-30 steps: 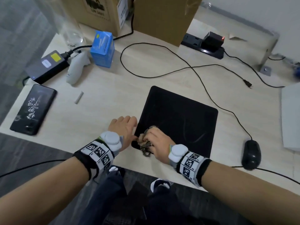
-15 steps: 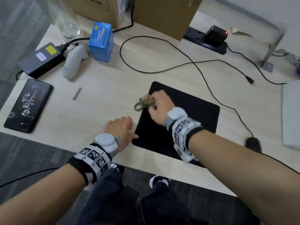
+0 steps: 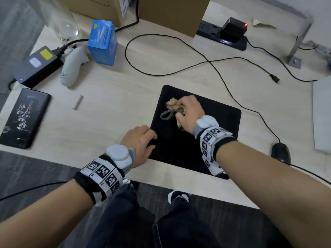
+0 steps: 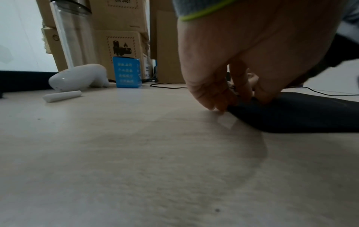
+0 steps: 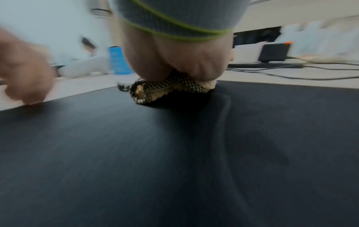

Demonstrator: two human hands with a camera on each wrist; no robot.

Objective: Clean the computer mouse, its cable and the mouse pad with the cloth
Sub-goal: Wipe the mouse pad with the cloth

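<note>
an office desk
boxes (image 3: 100, 8) at the top, a power strip (image 3: 222, 37) upper right, a phone (image 3: 23, 117) at left.

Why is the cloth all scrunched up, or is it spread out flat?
Scrunched up. The cloth sits bunched under the right hand, which grips it against the mouse pad; a loop sticks out.

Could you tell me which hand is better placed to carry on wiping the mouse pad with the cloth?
The right hand: it already grips the cloth on the mouse pad, while the left hand steadies the pad's edge.
</note>
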